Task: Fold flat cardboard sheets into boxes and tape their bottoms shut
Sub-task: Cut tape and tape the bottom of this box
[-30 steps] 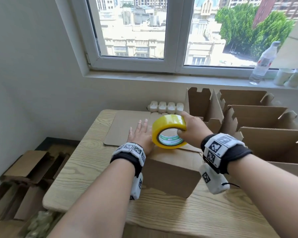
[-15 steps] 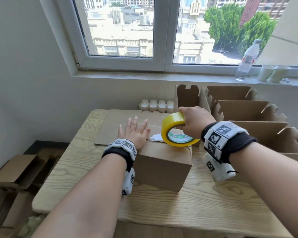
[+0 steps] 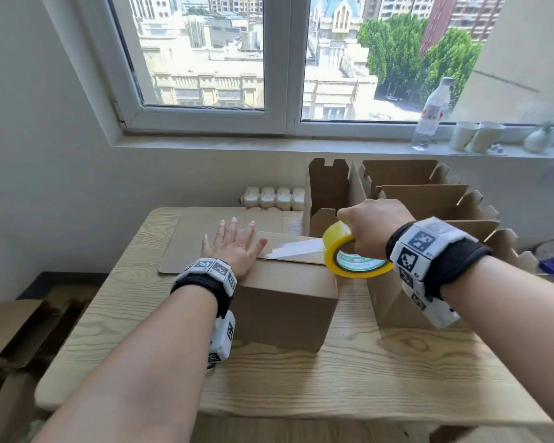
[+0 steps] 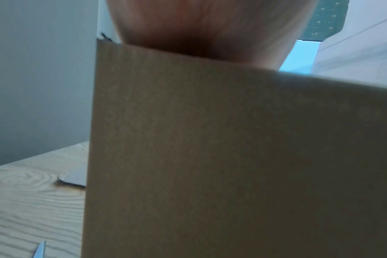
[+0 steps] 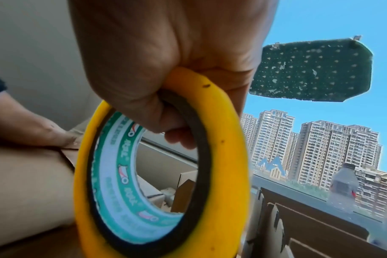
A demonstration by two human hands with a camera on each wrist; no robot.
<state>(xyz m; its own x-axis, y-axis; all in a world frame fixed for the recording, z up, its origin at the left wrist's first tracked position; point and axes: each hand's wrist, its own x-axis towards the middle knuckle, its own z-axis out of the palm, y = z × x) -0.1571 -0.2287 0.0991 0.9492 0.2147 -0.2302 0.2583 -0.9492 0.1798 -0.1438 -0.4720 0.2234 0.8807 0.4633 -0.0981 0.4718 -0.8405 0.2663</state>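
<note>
I am taping the bottom of the box [image 3: 285,302], which sits upside down on the table [image 3: 349,378]. My left hand [image 3: 234,247] lies flat with straight fingers, pressing the flaps and the tape end. My right hand [image 3: 373,233] is curled round the yellow roll [image 3: 352,255] at the box's right edge, with a shiny strip [image 3: 293,247] stretched across the seam. Next I think I must pull past the edge, press down and tear. The cardboard looks stiff and smooth, the tape thin and sticky.
</note>
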